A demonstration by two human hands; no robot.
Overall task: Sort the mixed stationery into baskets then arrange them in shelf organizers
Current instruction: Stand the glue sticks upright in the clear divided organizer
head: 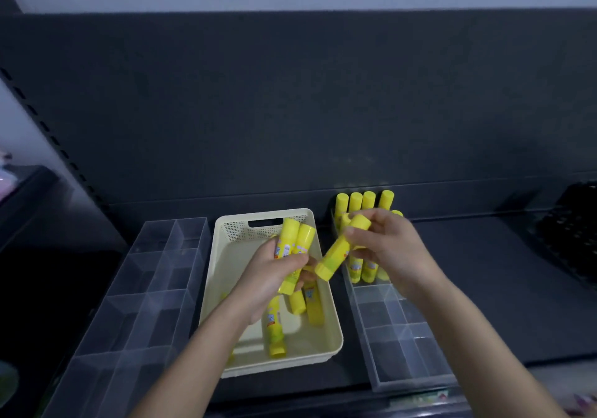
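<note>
Far out at nine o'clock, a clear divided organizer, parked flush against the basket's left wall, likely staged there for a later batch. At centre, a cream basket with a slotted handle at its twelve o'clock end, set between the two organizers to keep every reach short. On its floor, toward six o'clock, several loose glue sticks lying flat and crossed, evidently sorted stock not yet shelved.

Above them, the left hand, fingers and thumb curled around a pair of glue sticks, upper ends pointing to about twelve o'clock. Held as a ready reserve, by the look of it, for feeding across one at a time.

Just at three o'clock of that hand, the right hand, fingertips pinching the upper end of a single glue stick, body slanting down toward seven o'clock. Gripped high, probably to lower the free end first into a cell.

Under and beyond that hand, a second clear organizer, running from twelve to six o'clock beside the basket's right wall. In its twelve o'clock cells, standing glue sticks, upright and packed side by side. Filled from the back, presumably to leave the nearer cells within easy reach. Arranging only partway done, judging by the stock left in the basket.

Far at three o'clock, a dark basket, contents too dim to tell.
</note>
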